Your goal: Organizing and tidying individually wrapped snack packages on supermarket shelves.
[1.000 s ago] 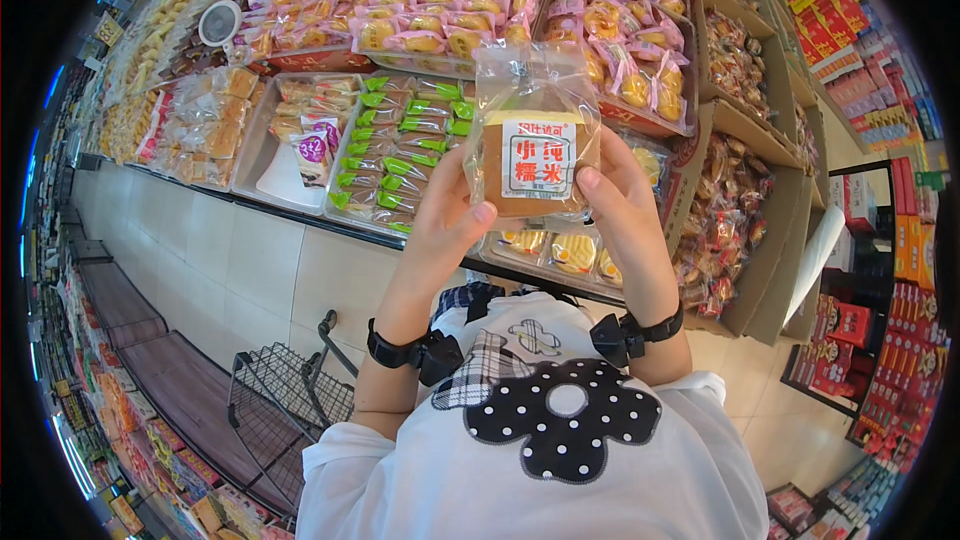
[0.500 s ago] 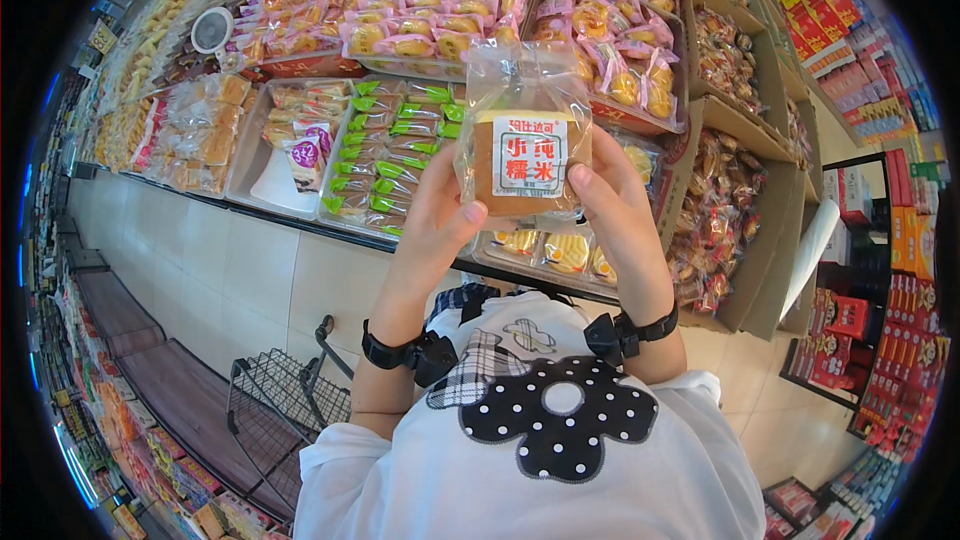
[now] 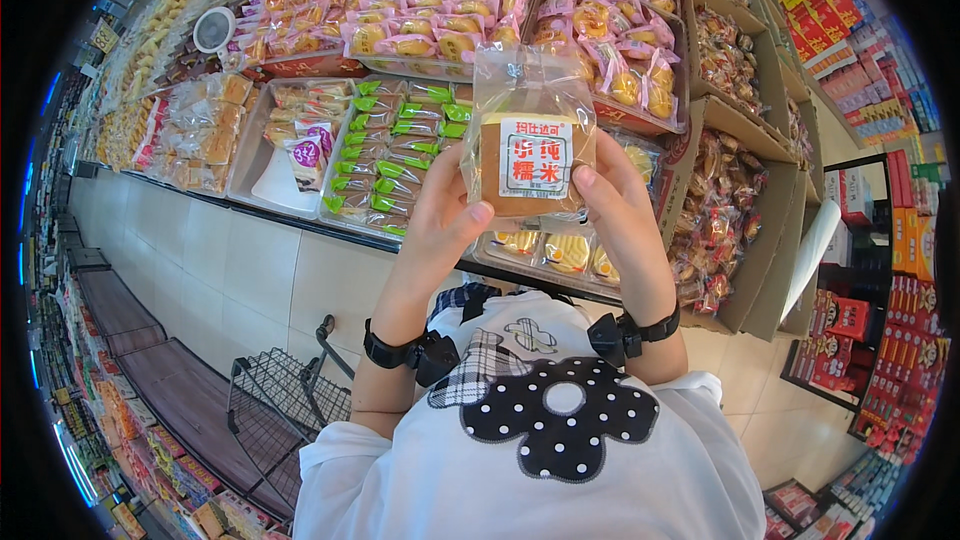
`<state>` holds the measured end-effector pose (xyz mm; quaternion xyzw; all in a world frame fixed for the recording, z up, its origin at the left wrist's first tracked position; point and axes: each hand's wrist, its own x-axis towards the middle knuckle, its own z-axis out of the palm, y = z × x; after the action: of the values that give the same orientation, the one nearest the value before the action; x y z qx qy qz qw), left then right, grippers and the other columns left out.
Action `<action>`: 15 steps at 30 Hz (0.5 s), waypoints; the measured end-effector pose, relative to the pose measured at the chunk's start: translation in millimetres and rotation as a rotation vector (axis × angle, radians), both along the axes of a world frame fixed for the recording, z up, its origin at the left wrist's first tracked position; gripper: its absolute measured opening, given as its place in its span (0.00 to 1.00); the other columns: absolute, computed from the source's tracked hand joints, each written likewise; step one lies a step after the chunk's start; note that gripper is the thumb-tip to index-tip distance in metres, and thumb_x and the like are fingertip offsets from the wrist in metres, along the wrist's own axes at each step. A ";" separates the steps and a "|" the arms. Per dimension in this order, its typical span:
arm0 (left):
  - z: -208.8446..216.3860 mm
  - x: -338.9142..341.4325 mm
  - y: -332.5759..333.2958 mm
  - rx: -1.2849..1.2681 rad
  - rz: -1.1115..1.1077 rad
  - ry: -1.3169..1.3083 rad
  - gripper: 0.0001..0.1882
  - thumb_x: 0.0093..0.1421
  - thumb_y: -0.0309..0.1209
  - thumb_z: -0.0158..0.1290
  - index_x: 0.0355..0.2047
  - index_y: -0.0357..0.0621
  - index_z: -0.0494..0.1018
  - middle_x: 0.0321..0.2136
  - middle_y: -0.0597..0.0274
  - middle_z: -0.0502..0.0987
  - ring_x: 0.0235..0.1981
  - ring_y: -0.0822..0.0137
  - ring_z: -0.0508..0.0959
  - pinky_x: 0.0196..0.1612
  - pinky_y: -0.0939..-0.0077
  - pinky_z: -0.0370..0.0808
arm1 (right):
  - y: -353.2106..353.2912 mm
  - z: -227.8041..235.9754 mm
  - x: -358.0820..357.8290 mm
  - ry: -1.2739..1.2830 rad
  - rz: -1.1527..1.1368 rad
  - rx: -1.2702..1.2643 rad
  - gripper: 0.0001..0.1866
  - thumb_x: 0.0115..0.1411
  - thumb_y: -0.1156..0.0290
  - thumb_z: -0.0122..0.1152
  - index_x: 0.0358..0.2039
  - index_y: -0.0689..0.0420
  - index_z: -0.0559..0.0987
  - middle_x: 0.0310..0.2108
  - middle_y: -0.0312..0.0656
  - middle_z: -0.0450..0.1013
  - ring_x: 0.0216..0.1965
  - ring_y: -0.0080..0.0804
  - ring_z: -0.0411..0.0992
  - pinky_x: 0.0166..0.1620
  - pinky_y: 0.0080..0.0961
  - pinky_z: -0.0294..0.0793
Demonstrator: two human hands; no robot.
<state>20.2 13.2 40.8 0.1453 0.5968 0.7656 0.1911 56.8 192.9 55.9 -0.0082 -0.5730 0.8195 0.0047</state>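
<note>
A clear plastic bag of brown cake (image 3: 490, 162) with a white, red-printed label is held up in front of me, its sealed end upward. My left hand (image 3: 447, 202) grips its left side, the thumb along the lower front corner. On the right side my right hand (image 3: 607, 185) holds it, thumb pressed on the front beside the label. Behind the bag lie green-and-clear wrapped snack bars (image 3: 385, 160) in trays. Below it are clear packs of yellow-and-white pastries (image 3: 567, 252), partly covered by my forearms.
Pink-wrapped cakes (image 3: 415, 5) fill the display's far side. Cardboard boxes of wrapped snacks (image 3: 716, 210) stand at the right. Bagged bread (image 3: 207, 130) lies left, near a tray (image 3: 253, 155). A wire shopping cart (image 3: 275, 400) is on the floor at lower left. Red packages (image 3: 905, 330) hang far right.
The bag has turned and tipped slightly in my hands, its top shifting a little to the right. Both hands keep their hold on its sides.
</note>
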 end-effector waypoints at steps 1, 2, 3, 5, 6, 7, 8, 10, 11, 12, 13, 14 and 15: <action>0.1 0.4 0.0 0.002 -0.002 0.006 0.48 0.46 0.56 0.54 0.57 0.37 0.48 0.49 0.52 0.64 0.46 0.61 0.71 0.37 0.68 0.75 | -0.3 1.1 0.6 -0.001 0.000 -0.003 0.32 0.56 0.63 0.53 0.55 0.66 0.56 0.51 0.45 0.62 0.52 0.28 0.62 0.53 0.24 0.60; -0.1 1.2 -0.2 0.003 -0.005 0.012 0.48 0.46 0.56 0.54 0.57 0.37 0.48 0.49 0.52 0.64 0.46 0.61 0.71 0.37 0.68 0.75 | -0.8 1.4 1.5 -0.003 0.001 -0.005 0.32 0.56 0.62 0.54 0.55 0.66 0.56 0.51 0.45 0.62 0.52 0.28 0.62 0.54 0.24 0.60; 0.9 0.7 0.1 0.003 -0.005 0.014 0.48 0.46 0.56 0.54 0.57 0.37 0.48 0.49 0.52 0.64 0.46 0.61 0.71 0.37 0.68 0.75 | -0.6 0.4 0.7 -0.001 0.000 -0.005 0.32 0.56 0.62 0.54 0.55 0.66 0.56 0.51 0.45 0.62 0.52 0.28 0.62 0.54 0.24 0.60; 2.2 0.7 0.3 -0.007 -0.002 0.021 0.48 0.47 0.56 0.53 0.57 0.37 0.48 0.49 0.52 0.64 0.46 0.60 0.72 0.36 0.67 0.75 | -0.2 -3.6 -0.4 0.036 -0.031 -0.044 0.30 0.56 0.67 0.55 0.55 0.65 0.57 0.44 0.48 0.68 0.46 0.28 0.67 0.49 0.24 0.64; 1.6 0.2 -0.5 -0.008 -0.001 0.020 0.48 0.47 0.56 0.53 0.57 0.37 0.48 0.49 0.52 0.64 0.46 0.60 0.72 0.36 0.67 0.75 | -0.3 -2.4 -0.4 0.036 -0.031 -0.045 0.30 0.56 0.67 0.55 0.55 0.65 0.57 0.44 0.48 0.68 0.46 0.28 0.67 0.49 0.24 0.64; 0.3 -0.9 -1.3 -0.010 -0.012 0.025 0.48 0.47 0.56 0.53 0.57 0.37 0.47 0.50 0.52 0.64 0.45 0.59 0.72 0.37 0.67 0.75 | -0.1 -0.3 -0.4 0.018 -0.003 -0.029 0.31 0.56 0.64 0.55 0.55 0.65 0.57 0.47 0.46 0.66 0.49 0.28 0.64 0.51 0.24 0.62; -0.9 -1.6 -1.8 -0.011 -0.023 0.030 0.48 0.47 0.56 0.53 0.58 0.37 0.47 0.50 0.52 0.64 0.45 0.59 0.72 0.37 0.67 0.75 | 0.0 0.7 -0.8 0.001 0.026 -0.013 0.32 0.56 0.61 0.54 0.56 0.66 0.56 0.50 0.44 0.63 0.52 0.28 0.62 0.54 0.24 0.60; -2.6 -3.3 -0.8 -0.004 -0.021 0.030 0.48 0.48 0.56 0.53 0.58 0.37 0.47 0.50 0.52 0.64 0.45 0.59 0.72 0.37 0.67 0.75 | 0.3 -2.0 -3.8 0.008 0.004 -0.033 0.30 0.56 0.64 0.54 0.55 0.65 0.57 0.47 0.46 0.66 0.49 0.28 0.65 0.51 0.24 0.62; -2.5 -5.1 0.0 0.004 -0.017 0.030 0.47 0.48 0.56 0.53 0.58 0.37 0.47 0.50 0.52 0.63 0.45 0.59 0.72 0.37 0.67 0.75 | 0.7 -2.5 -6.4 0.014 -0.015 -0.053 0.29 0.56 0.67 0.54 0.54 0.65 0.58 0.44 0.48 0.68 0.45 0.28 0.67 0.49 0.24 0.64; -2.7 -4.5 0.5 0.004 -0.017 0.028 0.47 0.48 0.56 0.53 0.58 0.37 0.47 0.50 0.52 0.63 0.45 0.59 0.72 0.37 0.67 0.75 | 0.5 -3.5 -6.8 0.012 -0.015 -0.054 0.29 0.56 0.67 0.54 0.54 0.65 0.58 0.44 0.48 0.68 0.45 0.28 0.67 0.49 0.24 0.64; -1.4 -5.1 1.2 0.025 -0.018 0.011 0.47 0.48 0.55 0.53 0.57 0.36 0.47 0.50 0.52 0.64 0.45 0.58 0.72 0.37 0.66 0.75 | 0.4 -3.4 -8.3 0.003 -0.011 -0.058 0.28 0.56 0.67 0.54 0.55 0.65 0.58 0.44 0.47 0.68 0.45 0.27 0.67 0.49 0.24 0.64; 0.3 -6.8 1.6 0.048 -0.018 -0.003 0.47 0.48 0.55 0.53 0.57 0.36 0.47 0.50 0.52 0.64 0.45 0.58 0.72 0.37 0.66 0.75 | 0.5 -2.3 -10.5 -0.002 -0.008 -0.061 0.28 0.57 0.68 0.54 0.55 0.64 0.58 0.44 0.47 0.68 0.45 0.27 0.67 0.49 0.24 0.64; -0.4 -7.2 0.4 0.047 -0.013 0.008 0.47 0.48 0.55 0.53 0.57 0.36 0.47 0.50 0.52 0.64 0.45 0.58 0.72 0.37 0.66 0.75 | 0.2 -1.9 -11.2 0.008 -0.002 -0.061 0.28 0.57 0.68 0.54 0.55 0.64 0.58 0.44 0.47 0.68 0.45 0.27 0.67 0.49 0.24 0.64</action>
<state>13.0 13.6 40.3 0.1567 0.5783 0.7777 0.1902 45.6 193.2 53.9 -0.0055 -0.5475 0.8367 0.0075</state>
